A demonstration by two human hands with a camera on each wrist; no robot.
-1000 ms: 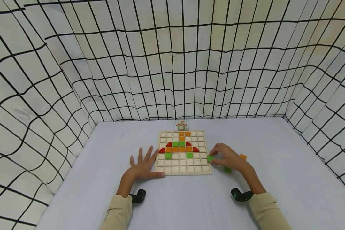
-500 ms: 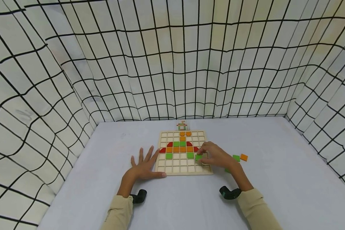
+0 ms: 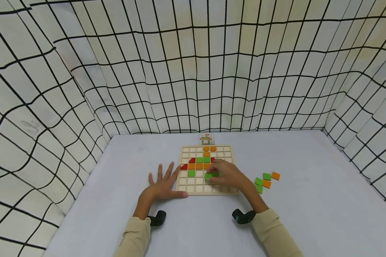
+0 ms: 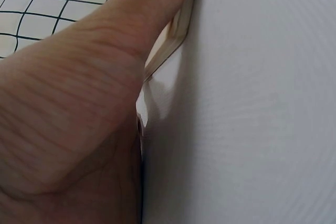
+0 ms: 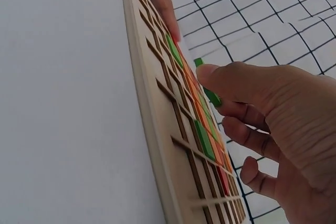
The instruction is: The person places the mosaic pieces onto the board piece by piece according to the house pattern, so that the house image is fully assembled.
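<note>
A wooden grid board (image 3: 193, 193) lies on the white table, with green, orange and red tiles set in some of its squares. My right hand (image 3: 226, 174) is over the board's middle right and pinches a green square tile (image 5: 212, 94) between thumb and fingers, held above the board in the right wrist view. Beneath the hand, another green tile (image 5: 204, 139) sits in its square. My left hand (image 3: 163, 187) lies spread on the table, its thumb at the board's front left corner and its index fingertip at the left edge. In the left wrist view the palm (image 4: 79, 98) hides most of the board.
Loose green tiles (image 3: 267, 176) and orange tiles (image 3: 275, 176) lie on the table right of the board. A small printed pattern card (image 3: 207, 139) lies behind the board. White walls with black netting (image 3: 218, 71) enclose the table.
My right hand has moved left from the board's right edge to over its middle, carrying the green tile. Loose tiles it covered now show. The left hand has stayed in place.
</note>
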